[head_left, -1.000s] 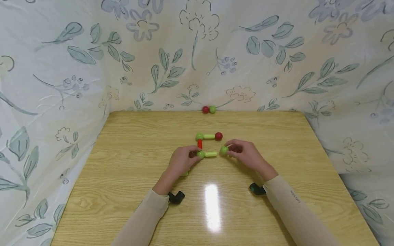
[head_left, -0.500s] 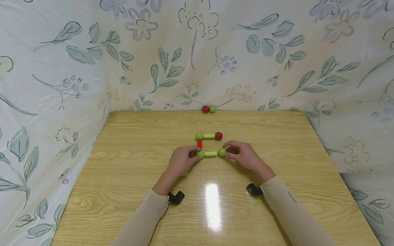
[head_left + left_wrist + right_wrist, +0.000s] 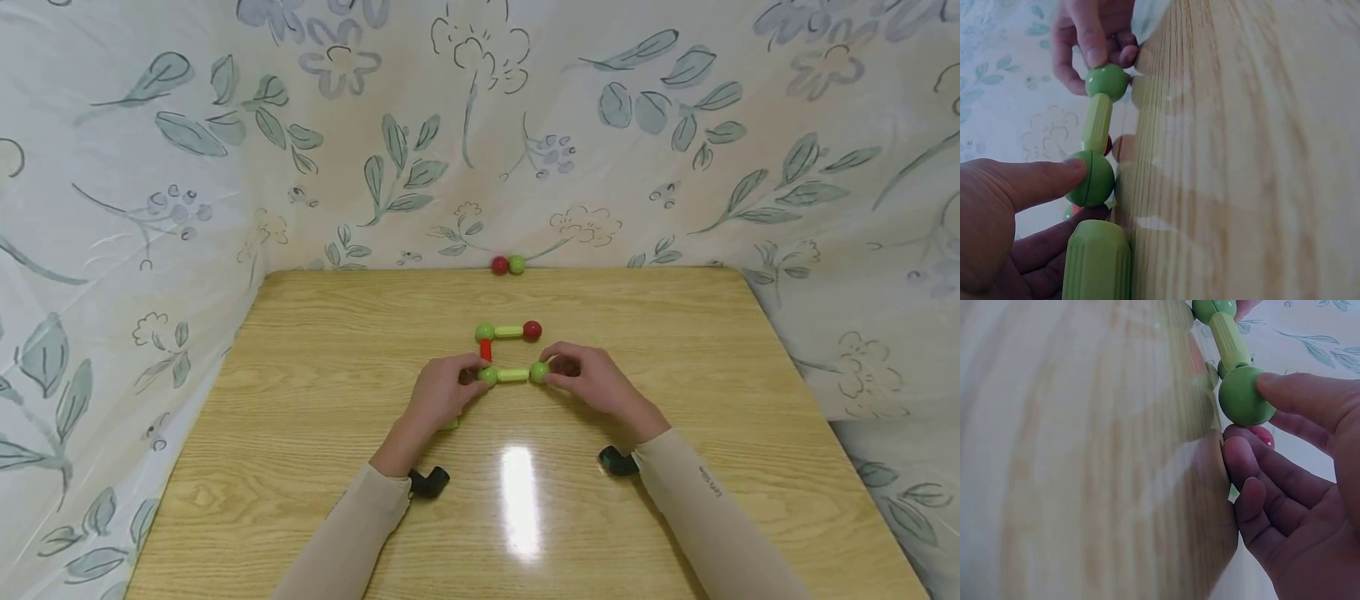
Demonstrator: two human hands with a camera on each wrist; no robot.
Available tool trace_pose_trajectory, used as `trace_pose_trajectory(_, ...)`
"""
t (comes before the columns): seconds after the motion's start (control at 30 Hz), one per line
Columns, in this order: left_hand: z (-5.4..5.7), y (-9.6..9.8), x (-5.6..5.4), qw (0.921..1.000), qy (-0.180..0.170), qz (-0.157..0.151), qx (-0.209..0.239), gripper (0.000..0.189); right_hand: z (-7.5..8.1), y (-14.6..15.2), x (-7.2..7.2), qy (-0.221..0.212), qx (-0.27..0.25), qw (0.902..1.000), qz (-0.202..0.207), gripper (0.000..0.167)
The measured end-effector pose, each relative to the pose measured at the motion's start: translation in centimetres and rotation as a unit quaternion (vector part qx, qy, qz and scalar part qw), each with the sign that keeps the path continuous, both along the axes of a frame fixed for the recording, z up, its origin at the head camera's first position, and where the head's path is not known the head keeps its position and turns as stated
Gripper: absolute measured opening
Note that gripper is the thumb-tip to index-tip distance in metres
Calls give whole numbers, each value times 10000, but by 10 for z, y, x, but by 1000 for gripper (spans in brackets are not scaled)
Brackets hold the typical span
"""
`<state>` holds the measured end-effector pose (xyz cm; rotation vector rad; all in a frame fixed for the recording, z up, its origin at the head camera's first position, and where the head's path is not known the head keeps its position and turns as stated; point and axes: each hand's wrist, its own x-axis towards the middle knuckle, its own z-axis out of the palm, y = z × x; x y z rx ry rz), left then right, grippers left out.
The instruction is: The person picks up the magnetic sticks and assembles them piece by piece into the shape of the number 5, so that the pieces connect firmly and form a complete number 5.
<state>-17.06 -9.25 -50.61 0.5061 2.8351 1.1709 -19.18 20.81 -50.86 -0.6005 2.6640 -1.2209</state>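
My left hand (image 3: 442,392) pinches a green ball (image 3: 1090,179) between thumb and fingers. From this ball a yellow-green ribbed rod (image 3: 513,376) runs right. At the rod's other end, my right hand (image 3: 600,379) pinches a second green ball (image 3: 1247,397), which meets the rod tip in both wrist views. A red rod (image 3: 486,350) leads from the left ball back to another green ball (image 3: 485,332). From there a further yellow-green rod (image 3: 508,332) reaches a dark red ball (image 3: 532,331). Beneath my left hand, another yellow-green rod (image 3: 1097,262) lies partly hidden.
At the far edge of the wooden table (image 3: 337,333), a dark red ball (image 3: 500,265) and a green ball (image 3: 517,264) sit side by side against floral cloth (image 3: 480,183). Black wrist devices (image 3: 430,482) hang under both forearms. Glare marks the table's front middle.
My right hand has moved a little left, bringing its green ball from a gap beside the rod up to the rod's end. The left hand has stayed in place.
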Motion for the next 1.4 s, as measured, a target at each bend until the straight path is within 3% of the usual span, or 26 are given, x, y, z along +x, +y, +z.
trace_pose_trajectory(0.63,6,1,3,9999,-110,51,-89,26,-2,-1,0,-66,-16,10000,21,24)
trace_pose_trajectory(1.4,4,2,4,9999,-66,43,-130,28,-6,3,-1,-215,-173,9996,23,26)
